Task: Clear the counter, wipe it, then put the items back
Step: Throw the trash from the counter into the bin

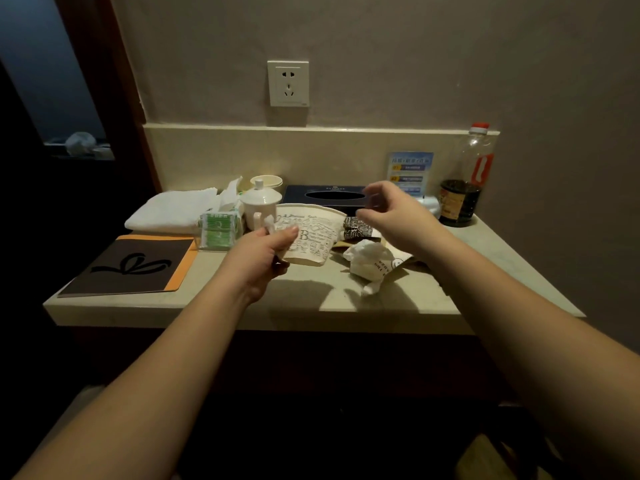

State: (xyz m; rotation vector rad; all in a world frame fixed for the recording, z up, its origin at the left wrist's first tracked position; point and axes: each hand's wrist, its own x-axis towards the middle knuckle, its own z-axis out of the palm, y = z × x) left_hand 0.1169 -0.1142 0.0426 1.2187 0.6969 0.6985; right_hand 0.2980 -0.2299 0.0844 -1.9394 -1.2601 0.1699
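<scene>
Paper cup in my left hand [311, 237]: cream, printed all over with dark line doodles and a large letter B.
Flat folder at the left of the frame [128, 265]: dark brown cover with a black ribbon-bow mark, orange edge showing along the top and right.
Folded towel behind it [173, 211]: plain white.
Packets in the clear holder [219, 227]: green and white.
Lidded ceramic mug [260, 204]: plain white.
Tissue box at centre back [329, 195]: dark navy with a small pale emblem.
Plastic bottle at the right [465, 178]: clear, red cap, red label, dark brown liquid.
Card against the backsplash [410, 168]: blue with orange tabs.
Crumpled paper by my right arm [367, 258]: white.
Countertop [311, 299]: pale beige stone.
Wall socket [288, 83]: white.
</scene>
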